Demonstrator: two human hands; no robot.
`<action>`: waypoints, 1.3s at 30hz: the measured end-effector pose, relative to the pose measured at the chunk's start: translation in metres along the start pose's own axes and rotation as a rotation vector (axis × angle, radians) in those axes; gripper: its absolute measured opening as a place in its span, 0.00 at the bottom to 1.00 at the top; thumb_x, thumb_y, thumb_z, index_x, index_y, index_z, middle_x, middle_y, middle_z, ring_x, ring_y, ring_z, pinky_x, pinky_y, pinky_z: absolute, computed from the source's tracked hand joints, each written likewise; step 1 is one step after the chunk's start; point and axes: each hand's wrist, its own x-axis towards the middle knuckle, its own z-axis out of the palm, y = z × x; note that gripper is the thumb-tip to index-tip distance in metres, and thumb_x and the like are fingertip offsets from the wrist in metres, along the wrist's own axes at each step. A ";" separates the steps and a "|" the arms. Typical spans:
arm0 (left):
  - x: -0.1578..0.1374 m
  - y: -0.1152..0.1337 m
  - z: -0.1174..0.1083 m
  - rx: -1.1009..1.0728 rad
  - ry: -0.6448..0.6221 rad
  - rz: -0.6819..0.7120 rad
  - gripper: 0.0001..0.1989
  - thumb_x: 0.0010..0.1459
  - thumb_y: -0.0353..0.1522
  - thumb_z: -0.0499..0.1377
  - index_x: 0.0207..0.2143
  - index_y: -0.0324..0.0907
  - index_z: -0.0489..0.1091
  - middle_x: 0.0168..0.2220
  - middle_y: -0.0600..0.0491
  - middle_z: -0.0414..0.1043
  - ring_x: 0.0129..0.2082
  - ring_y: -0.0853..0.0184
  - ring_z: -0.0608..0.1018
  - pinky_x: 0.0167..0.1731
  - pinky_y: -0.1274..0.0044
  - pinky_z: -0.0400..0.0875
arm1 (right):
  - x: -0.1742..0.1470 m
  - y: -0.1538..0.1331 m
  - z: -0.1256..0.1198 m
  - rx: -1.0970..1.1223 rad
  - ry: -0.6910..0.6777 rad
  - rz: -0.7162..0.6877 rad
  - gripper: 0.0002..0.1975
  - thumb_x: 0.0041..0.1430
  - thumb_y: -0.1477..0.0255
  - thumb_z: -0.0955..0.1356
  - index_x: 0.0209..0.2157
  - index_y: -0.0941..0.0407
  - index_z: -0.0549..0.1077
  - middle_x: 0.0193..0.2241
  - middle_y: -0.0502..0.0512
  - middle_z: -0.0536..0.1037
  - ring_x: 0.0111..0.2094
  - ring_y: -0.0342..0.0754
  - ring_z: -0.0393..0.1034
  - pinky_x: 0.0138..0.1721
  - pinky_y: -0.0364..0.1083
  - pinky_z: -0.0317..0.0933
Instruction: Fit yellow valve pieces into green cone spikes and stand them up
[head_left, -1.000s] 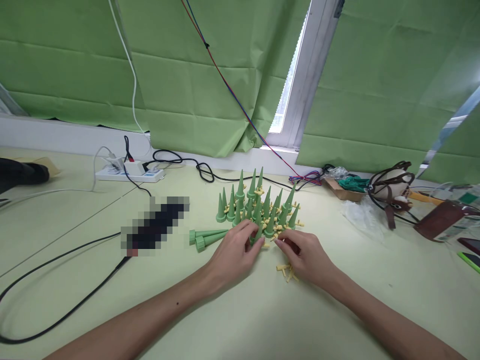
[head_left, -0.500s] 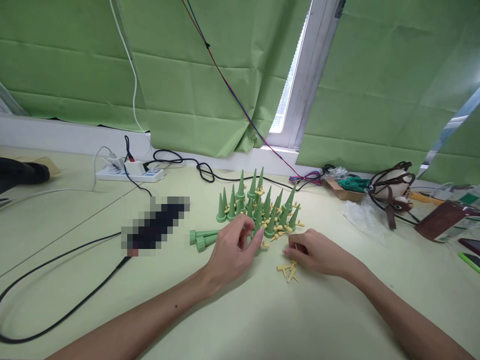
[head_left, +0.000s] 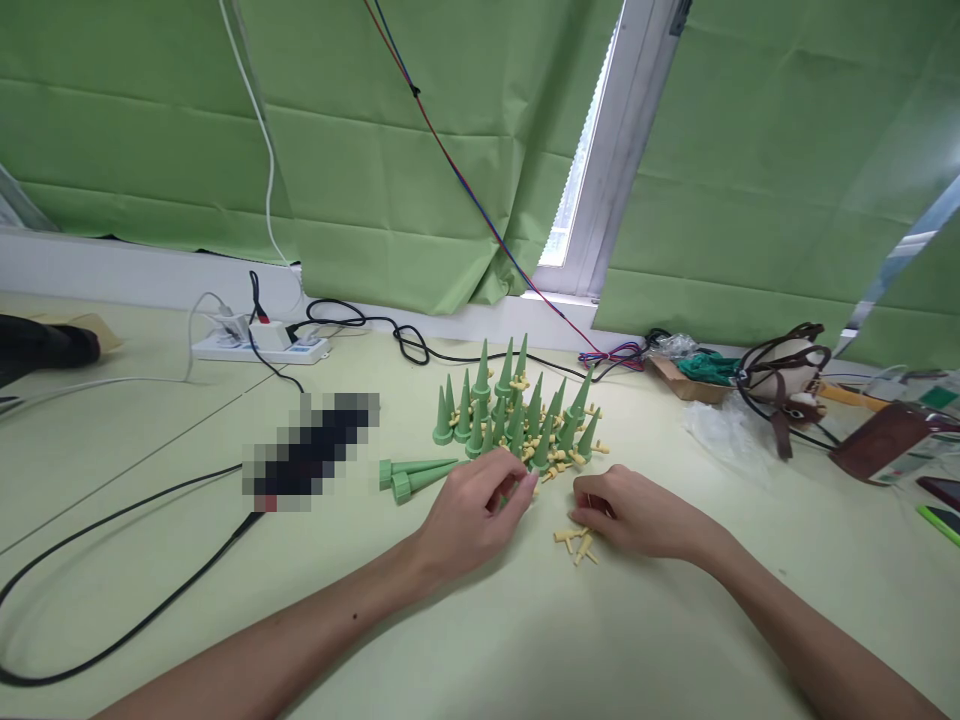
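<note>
Curled over the front of the green cone group is my left hand (head_left: 476,515), thumb and fingers nearly together; what they grip, if anything, is hidden, though bits of green and yellow show by the fingertips. My right hand (head_left: 637,515) is closed in a pinch low over the table, its fingertips against small yellow T-shaped plastic pieces (head_left: 583,548); the contents of the pinch cannot be made out. Many slim green plastic cones (head_left: 543,445) stand upright behind both hands, with yellow pieces among their bases. Two green cones (head_left: 420,478) lie on their sides left of the group.
A pixelated dark object (head_left: 311,455) with a black cable lies left. Behind it stands a power strip (head_left: 262,345). A black cord (head_left: 409,340) runs along the wall. At right are a plastic bag (head_left: 731,435), a cardboard box (head_left: 690,385) and a dark red case (head_left: 874,445).
My left hand has shifted slightly right and down, uncovering more cones behind it. The right hand has dropped a little towards the yellow pieces, covering part of them.
</note>
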 end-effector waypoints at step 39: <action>-0.004 -0.006 0.000 0.096 -0.354 0.119 0.10 0.68 0.34 0.52 0.34 0.41 0.68 0.25 0.57 0.68 0.23 0.72 0.68 0.26 0.79 0.58 | 0.004 -0.024 0.026 0.273 0.451 -0.164 0.08 0.63 0.76 0.64 0.28 0.56 0.66 0.19 0.45 0.65 0.20 0.39 0.58 0.23 0.39 0.53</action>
